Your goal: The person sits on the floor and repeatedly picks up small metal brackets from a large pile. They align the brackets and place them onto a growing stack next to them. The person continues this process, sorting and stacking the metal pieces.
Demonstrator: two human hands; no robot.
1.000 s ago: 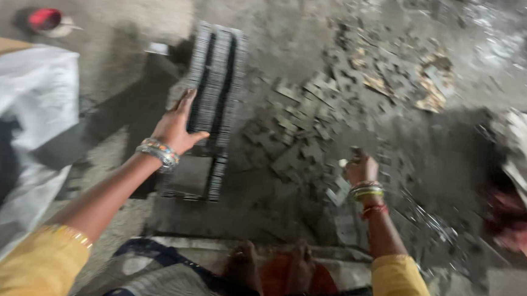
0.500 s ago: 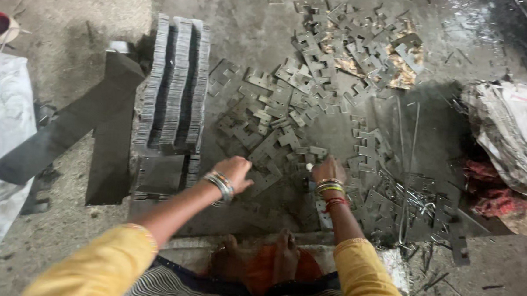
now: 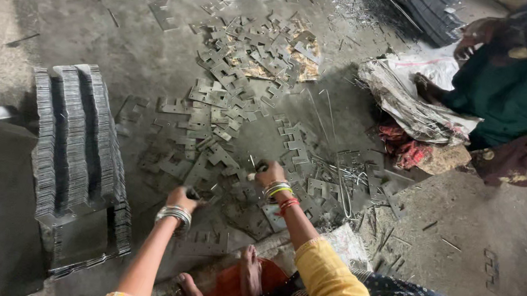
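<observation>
Both hands have left the stacked plates [image 3: 77, 149]; left hand [image 3: 182, 198] and right hand [image 3: 269, 173] seemingly pinch scattered stampings [image 3: 216, 121], best lifted singly.

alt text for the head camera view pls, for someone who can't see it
Seen from above, a person's left hand and right hand, both with bangles at the wrist, reach down among flat notched metal plates scattered on a grey concrete floor. A tall stack of the same plates stands to the left; another seated person is at upper right.
</observation>
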